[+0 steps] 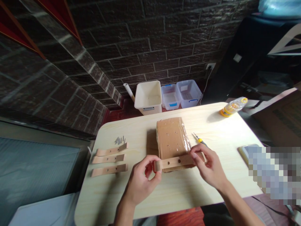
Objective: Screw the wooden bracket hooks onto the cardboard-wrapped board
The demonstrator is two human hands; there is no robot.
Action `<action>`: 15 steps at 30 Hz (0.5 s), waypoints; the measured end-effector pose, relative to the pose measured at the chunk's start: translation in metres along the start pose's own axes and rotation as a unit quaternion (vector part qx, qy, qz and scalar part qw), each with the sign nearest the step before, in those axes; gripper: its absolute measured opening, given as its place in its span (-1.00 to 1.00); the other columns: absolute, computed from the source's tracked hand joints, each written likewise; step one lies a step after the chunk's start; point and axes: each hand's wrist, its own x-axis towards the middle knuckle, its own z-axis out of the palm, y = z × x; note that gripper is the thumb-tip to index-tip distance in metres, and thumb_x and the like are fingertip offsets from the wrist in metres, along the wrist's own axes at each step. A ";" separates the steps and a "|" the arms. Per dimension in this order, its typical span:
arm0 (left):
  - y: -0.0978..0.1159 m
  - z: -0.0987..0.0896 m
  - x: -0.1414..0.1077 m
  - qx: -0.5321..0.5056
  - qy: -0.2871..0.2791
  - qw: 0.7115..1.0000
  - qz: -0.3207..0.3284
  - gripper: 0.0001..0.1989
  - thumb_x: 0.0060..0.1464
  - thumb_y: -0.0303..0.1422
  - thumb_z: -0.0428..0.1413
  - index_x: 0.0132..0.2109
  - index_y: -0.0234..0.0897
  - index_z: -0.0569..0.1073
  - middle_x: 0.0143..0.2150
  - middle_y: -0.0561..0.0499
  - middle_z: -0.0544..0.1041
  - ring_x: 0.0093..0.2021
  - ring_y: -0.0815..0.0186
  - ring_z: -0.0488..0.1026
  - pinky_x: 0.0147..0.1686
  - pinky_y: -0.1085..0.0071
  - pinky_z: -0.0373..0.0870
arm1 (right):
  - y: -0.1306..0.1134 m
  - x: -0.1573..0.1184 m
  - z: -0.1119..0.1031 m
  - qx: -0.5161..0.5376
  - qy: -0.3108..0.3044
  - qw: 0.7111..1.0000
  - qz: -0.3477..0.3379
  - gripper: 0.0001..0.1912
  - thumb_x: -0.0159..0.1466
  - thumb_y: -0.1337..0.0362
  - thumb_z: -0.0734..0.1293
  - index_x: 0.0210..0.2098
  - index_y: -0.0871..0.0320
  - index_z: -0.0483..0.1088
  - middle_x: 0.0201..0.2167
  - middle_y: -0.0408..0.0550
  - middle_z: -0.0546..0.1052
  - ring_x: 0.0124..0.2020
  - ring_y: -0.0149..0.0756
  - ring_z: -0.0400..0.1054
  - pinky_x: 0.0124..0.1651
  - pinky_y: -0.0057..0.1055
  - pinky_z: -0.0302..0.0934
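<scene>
A light wooden strip [174,162] with two dark holes is held level over the near end of a cardboard box [172,136]. My left hand [143,179] pinches its left end, and my right hand [208,164] grips its right end between thumb and fingers. Small holes dot the box top, and clear tape shines along its right side. Three similar wooden strips [109,169] lie at the table's left, with several screws [119,140] behind them. Just beyond my right hand lies a screwdriver [199,140] with a yellow and dark handle, partly hidden by that hand.
On the pale table [141,135], a clear bottle [234,106] with yellow parts stands at the back right. A flat object [245,153], partly pixelated, lies at the right edge. Behind the table are a cream bin [148,97] and two clear plastic boxes [189,91].
</scene>
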 end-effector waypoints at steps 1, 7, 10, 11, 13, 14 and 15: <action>-0.001 0.000 0.000 -0.003 -0.010 1.000 -0.005 -0.81 0.09 -0.44 0.13 -0.11 -0.25 0.44 -0.33 0.08 0.47 -0.38 0.43 0.34 -0.43 0.59 0.35 | 0.000 0.000 0.000 -0.004 -0.008 1.000 -0.002 -0.84 0.39 0.24 0.25 -0.32 0.09 0.39 -0.40 -0.16 0.49 -0.40 -0.35 0.33 -0.32 -0.42 0.19; -0.002 0.000 -0.002 -0.013 -0.035 0.999 -0.027 -0.79 0.08 -0.47 0.12 -0.10 -0.22 0.44 -0.30 0.09 0.46 -0.35 0.43 0.36 -0.37 0.59 0.37 | 0.002 0.000 -0.004 -0.022 -0.046 0.999 0.004 -0.89 0.33 0.32 0.26 -0.34 0.09 0.37 -0.41 -0.18 0.49 -0.36 -0.32 0.35 -0.25 -0.41 0.19; 0.000 0.000 -0.002 -0.016 -0.048 0.998 -0.032 -0.76 0.06 -0.49 0.13 -0.09 -0.22 0.44 -0.30 0.09 0.46 -0.36 0.43 0.36 -0.39 0.59 0.35 | 0.002 0.001 -0.005 -0.021 -0.053 0.998 0.008 -0.88 0.32 0.30 0.25 -0.36 0.09 0.35 -0.41 -0.16 0.49 -0.36 -0.31 0.35 -0.25 -0.39 0.19; 0.000 0.000 -0.002 -0.016 -0.050 0.998 -0.033 -0.75 0.05 -0.49 0.14 -0.09 -0.22 0.44 -0.31 0.09 0.46 -0.37 0.44 0.35 -0.40 0.59 0.34 | 0.002 0.001 -0.006 -0.021 -0.056 0.998 0.011 -0.88 0.32 0.30 0.24 -0.36 0.09 0.35 -0.41 -0.16 0.49 -0.36 -0.30 0.35 -0.26 -0.39 0.19; -0.001 -0.001 -0.003 -0.016 -0.054 0.998 -0.036 -0.73 0.05 -0.48 0.14 -0.06 -0.21 0.44 -0.30 0.09 0.45 -0.36 0.44 0.34 -0.39 0.60 0.34 | 0.002 0.002 -0.006 -0.024 -0.065 0.997 0.017 -0.87 0.32 0.28 0.24 -0.36 0.09 0.36 -0.41 -0.15 0.50 -0.36 -0.29 0.35 -0.26 -0.38 0.19; -0.001 -0.001 -0.003 -0.015 -0.056 0.998 -0.037 -0.72 0.06 -0.48 0.14 -0.05 -0.20 0.43 -0.29 0.09 0.45 -0.36 0.44 0.34 -0.38 0.59 0.34 | 0.001 0.003 -0.006 -0.025 -0.072 0.997 0.020 -0.87 0.33 0.27 0.24 -0.36 0.09 0.37 -0.40 -0.15 0.51 -0.35 -0.29 0.36 -0.26 -0.38 0.20; -0.002 -0.001 -0.003 -0.014 -0.058 0.997 -0.039 -0.71 0.06 -0.48 0.14 -0.04 -0.20 0.43 -0.28 0.09 0.45 -0.36 0.44 0.33 -0.37 0.59 0.35 | 0.001 0.003 -0.006 -0.027 -0.078 0.996 0.021 -0.86 0.33 0.26 0.24 -0.35 0.09 0.38 -0.40 -0.14 0.51 -0.35 -0.29 0.37 -0.26 -0.37 0.20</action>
